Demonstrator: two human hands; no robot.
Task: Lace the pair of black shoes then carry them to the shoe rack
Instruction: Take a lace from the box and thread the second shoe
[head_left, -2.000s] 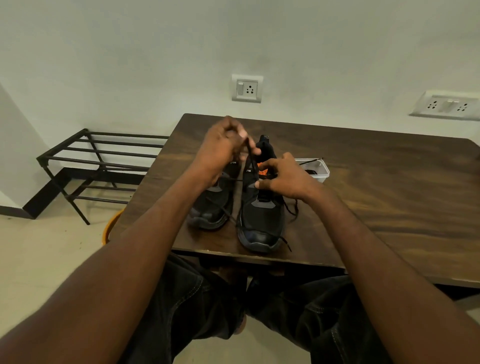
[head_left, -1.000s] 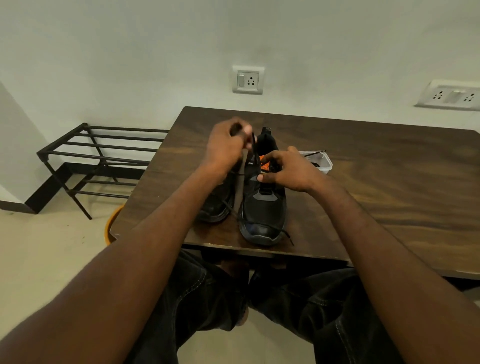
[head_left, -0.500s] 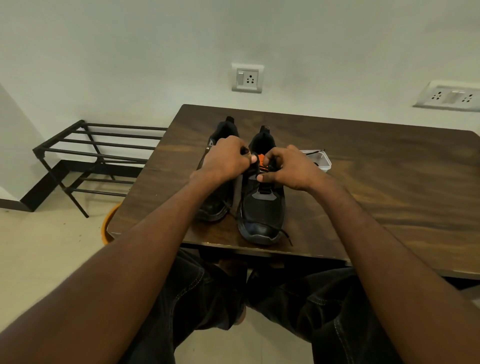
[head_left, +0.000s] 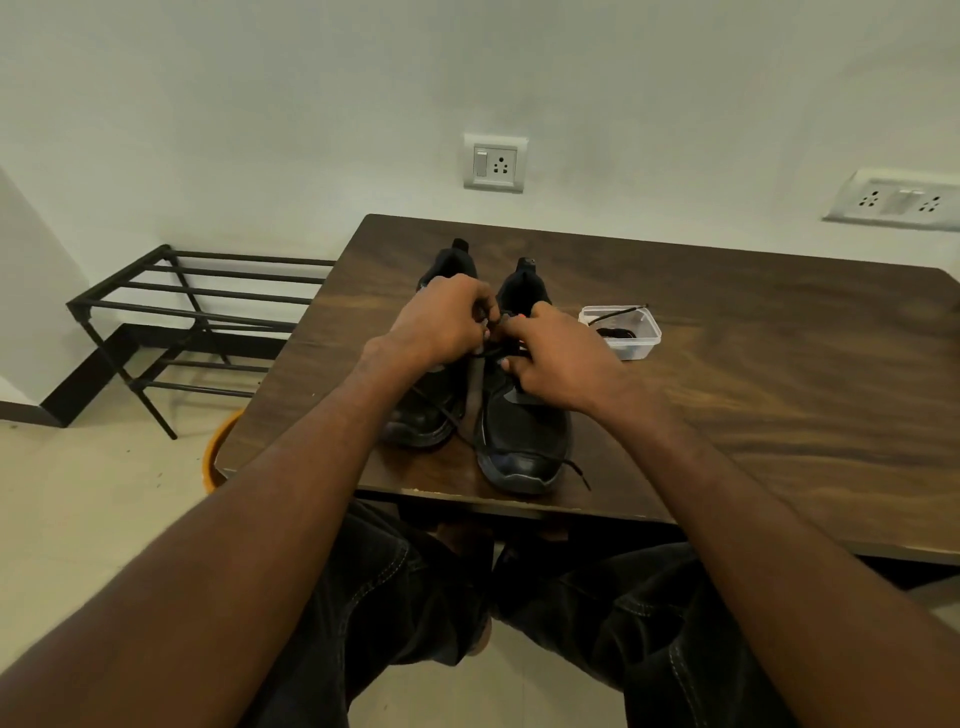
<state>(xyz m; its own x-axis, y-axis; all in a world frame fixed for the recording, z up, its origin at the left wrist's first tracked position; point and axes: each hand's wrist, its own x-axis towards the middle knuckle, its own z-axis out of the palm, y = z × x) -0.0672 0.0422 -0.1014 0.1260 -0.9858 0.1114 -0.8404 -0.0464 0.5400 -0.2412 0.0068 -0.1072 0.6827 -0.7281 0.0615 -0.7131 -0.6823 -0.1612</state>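
Dark wood grain runs across the table, which stands against a pale wall with a socket plate at twelve o'clock, and the pair of black shoes sits on its near left part, toes toward the person. Of the pair, the right shoe lies close to the table's front edge and the left shoe is just beside it at nine o'clock, their long axes running from six to twelve. Both hands meet over the upper eyelets of the right shoe: the left hand has its fingers curled and pinched on the lace, and the right hand is curled round the lace on the other side, so the two are nearly touching, with the work directly beneath the fingertips. Neither hand is plainly the nearer. Loose lace ends trail toward six o'clock, past the toe. From the shoes, a small clear tub with something dark coiled in it stands near at two o'clock, and the black shoe rack is on the floor well apart at nine o'clock. Two seconds ago the left hand was raised, drawing the lace up toward twelve o'clock; it has since come down to the shoe, level with the right hand. Lacing looks unfinished.
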